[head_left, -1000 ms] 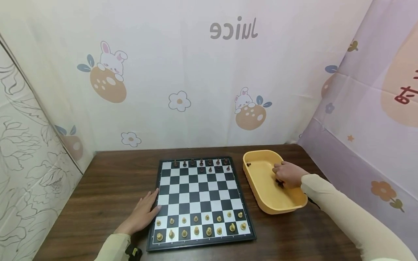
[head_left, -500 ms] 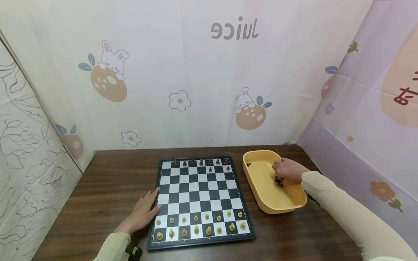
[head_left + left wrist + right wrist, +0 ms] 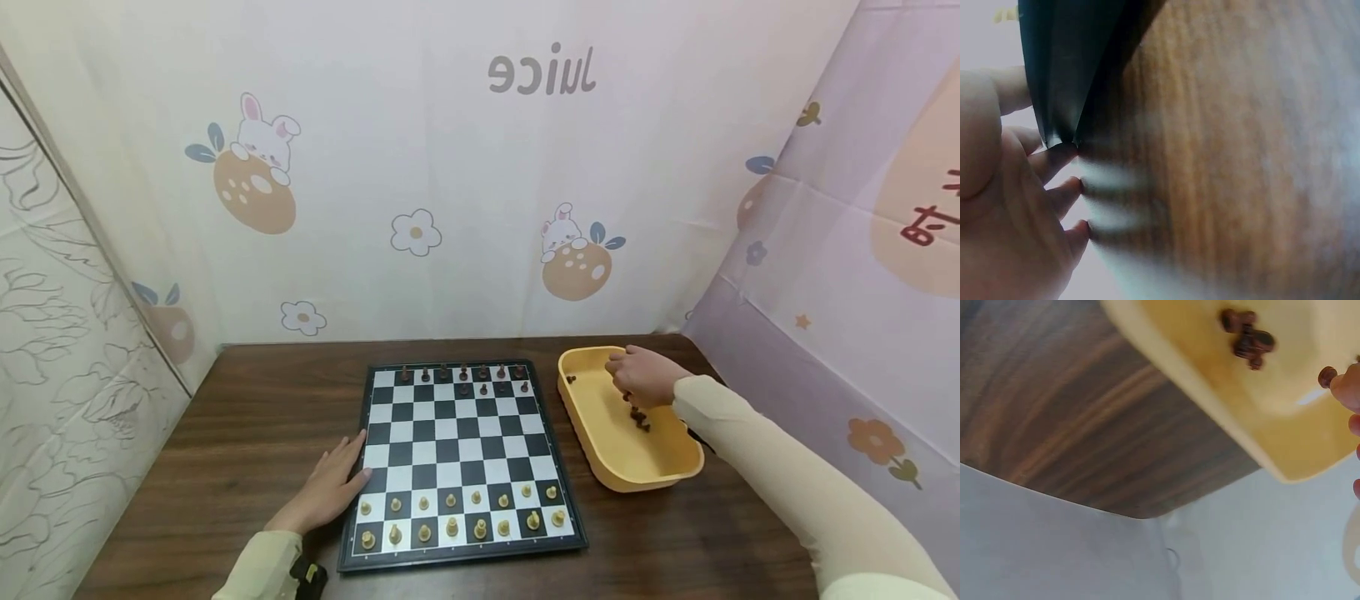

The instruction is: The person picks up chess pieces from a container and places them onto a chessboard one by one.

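Observation:
My right hand (image 3: 647,375) is over the yellow tray (image 3: 592,450), pinching a dark brown chess piece (image 3: 1327,377) between thumb and fingers; its base shows in the right wrist view, the rest is covered. Below the hand, several dark brown pieces (image 3: 640,419) lie heaped on the tray's floor. My left hand (image 3: 326,492) rests flat beside the chessboard (image 3: 457,454), thumb and fingertips touching its left edge. Gold pieces (image 3: 452,527) fill the board's two near rows. Along the far side stand dark brown pieces (image 3: 463,373), with several in the second row toward the right.
Near the tray's far left corner lies another small dark piece (image 3: 572,379). The dark wooden table (image 3: 247,433) ends at a printed curtain (image 3: 420,167) behind, with another curtain on the right. The tray's raised wall stands just right of the board.
My right hand has lifted from the heap of dark pieces and moved up and left within the tray, a piece now in its fingers. The left hand stays at the board.

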Demonstrator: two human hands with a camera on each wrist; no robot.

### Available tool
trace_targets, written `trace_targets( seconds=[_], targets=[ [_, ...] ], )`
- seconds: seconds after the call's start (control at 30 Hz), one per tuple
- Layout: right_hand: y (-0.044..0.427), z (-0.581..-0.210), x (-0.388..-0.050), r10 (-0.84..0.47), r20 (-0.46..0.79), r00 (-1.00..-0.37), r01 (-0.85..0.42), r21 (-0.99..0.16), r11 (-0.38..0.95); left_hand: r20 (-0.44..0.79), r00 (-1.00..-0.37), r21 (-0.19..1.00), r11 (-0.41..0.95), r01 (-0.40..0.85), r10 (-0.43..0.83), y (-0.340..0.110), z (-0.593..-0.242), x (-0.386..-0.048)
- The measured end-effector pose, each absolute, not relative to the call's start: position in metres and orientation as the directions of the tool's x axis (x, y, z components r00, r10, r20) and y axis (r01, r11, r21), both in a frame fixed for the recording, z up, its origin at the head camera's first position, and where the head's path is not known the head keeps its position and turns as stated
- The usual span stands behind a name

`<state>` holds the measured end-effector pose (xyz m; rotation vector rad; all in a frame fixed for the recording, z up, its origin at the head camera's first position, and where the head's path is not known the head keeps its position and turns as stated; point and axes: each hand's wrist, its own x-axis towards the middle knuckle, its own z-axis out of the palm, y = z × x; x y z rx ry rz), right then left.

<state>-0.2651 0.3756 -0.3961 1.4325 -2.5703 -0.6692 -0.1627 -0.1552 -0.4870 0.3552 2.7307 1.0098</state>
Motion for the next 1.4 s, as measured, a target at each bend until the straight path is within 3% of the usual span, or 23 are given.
trace_targets(
  seconds=[0.63, 1.0, 1.4],
  targets=[
    [0.298, -0.365, -0.299, -0.863, -0.051, -0.503, -0.770, 0.481, 0.420, -0.113, -0.951, 0.649, 0.746, 0.150, 0.289, -0.162, -0.486, -0.167],
    [0.244, -0.366, -0.305, -0.806, -0.145, -0.573, -0.754, 0.477, 0.451, -0.106, -0.950, 0.647, 0.746, 0.159, 0.294, -0.160, -0.488, -0.165],
    [0.190, -0.368, -0.312, -0.837, -0.152, -0.525, -0.761, 0.523, 0.383, -0.101, -0.950, 0.644, 0.747, 0.163, 0.295, -0.155, -0.487, -0.166]
  ],
)
